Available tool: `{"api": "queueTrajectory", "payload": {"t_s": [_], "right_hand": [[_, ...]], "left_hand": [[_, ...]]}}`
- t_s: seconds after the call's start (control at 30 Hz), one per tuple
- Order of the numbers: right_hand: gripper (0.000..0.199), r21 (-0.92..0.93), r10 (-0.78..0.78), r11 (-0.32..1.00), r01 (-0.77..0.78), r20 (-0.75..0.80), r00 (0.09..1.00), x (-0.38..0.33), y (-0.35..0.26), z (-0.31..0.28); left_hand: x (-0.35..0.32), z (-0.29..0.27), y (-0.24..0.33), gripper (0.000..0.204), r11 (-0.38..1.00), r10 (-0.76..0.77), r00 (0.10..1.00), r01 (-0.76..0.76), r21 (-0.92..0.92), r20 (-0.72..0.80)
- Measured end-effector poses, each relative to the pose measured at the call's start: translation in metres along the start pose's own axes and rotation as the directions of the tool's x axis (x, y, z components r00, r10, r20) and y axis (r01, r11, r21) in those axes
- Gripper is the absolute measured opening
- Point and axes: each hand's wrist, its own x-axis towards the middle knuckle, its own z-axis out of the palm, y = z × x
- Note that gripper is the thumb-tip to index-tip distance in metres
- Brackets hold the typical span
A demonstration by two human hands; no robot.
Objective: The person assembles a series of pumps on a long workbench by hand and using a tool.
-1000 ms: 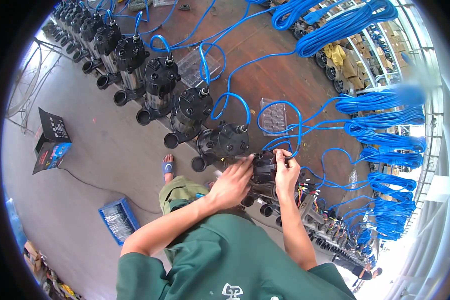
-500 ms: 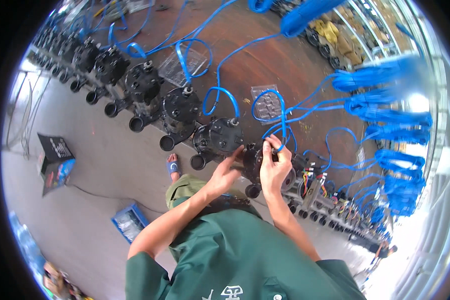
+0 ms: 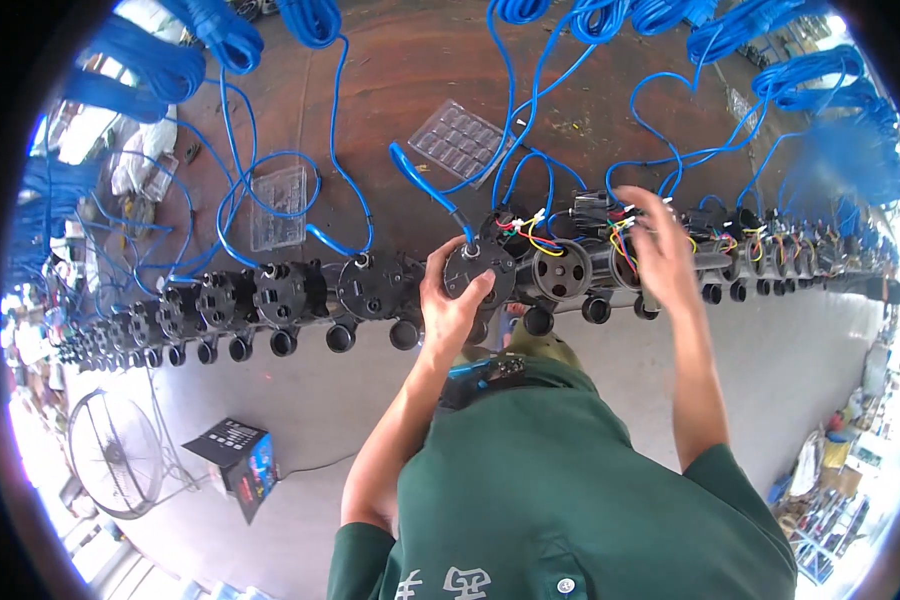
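My left hand wraps round a black round end cap on a pump-like unit, thumb pressed on its top face. A thick blue cable enters the far edge of that cap. Just right of it stands an uncapped unit, its round holed face showing, with red, yellow and green wires behind. My right hand, slightly blurred, hovers over the coloured wires of the following unit, fingers apart. Near its fingertips lies a black cap with a blue cable; whether they touch I cannot tell.
Capped black units line the bench edge to the left; uncapped ones with loose wires run right. Clear plastic trays lie on the brown bench. Coiled blue cables ring the far side. A fan and an open box stand lower left.
My view has swung round and shifted along the row. The right hand has left the cap and blue cable and moved right; the left hand now grips a capped unit.
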Motion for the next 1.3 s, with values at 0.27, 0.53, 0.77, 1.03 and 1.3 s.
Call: {"api": "queueTrajectory", "payload": {"t_s": [0.27,0.53,0.77,1.03,1.3], "right_hand": [[0.063,-0.734,0.080,0.672,-0.095,-0.056,0.995,-0.068,0.087,-0.048],[0.042,-0.801,0.128,0.596,-0.046,0.038,0.991,-0.050,0.038,-0.075],[0.028,0.012,0.579,0.814,-0.581,0.073,0.812,-0.120,0.002,-0.016],[0.025,0.506,0.545,0.302,-0.808,0.604,0.582,-0.108,-0.048,0.026],[0.032,0.228,0.443,0.743,-0.630,0.538,0.717,-0.101,-0.044,0.032]], "left_hand": [[0.002,-0.002,0.022,0.061,0.995,-0.099,0.994,0.097,0.035,0.052],[0.012,-0.012,0.010,0.066,0.991,-0.096,0.985,0.081,0.107,0.141],[-0.020,0.017,-0.005,0.052,0.995,0.079,0.978,-0.066,0.073,-0.195],[-0.015,0.012,0.008,0.051,0.999,-0.030,0.992,0.028,-0.017,-0.126],[-0.011,0.004,0.008,0.055,0.999,-0.041,0.994,0.042,0.010,-0.102]]}}
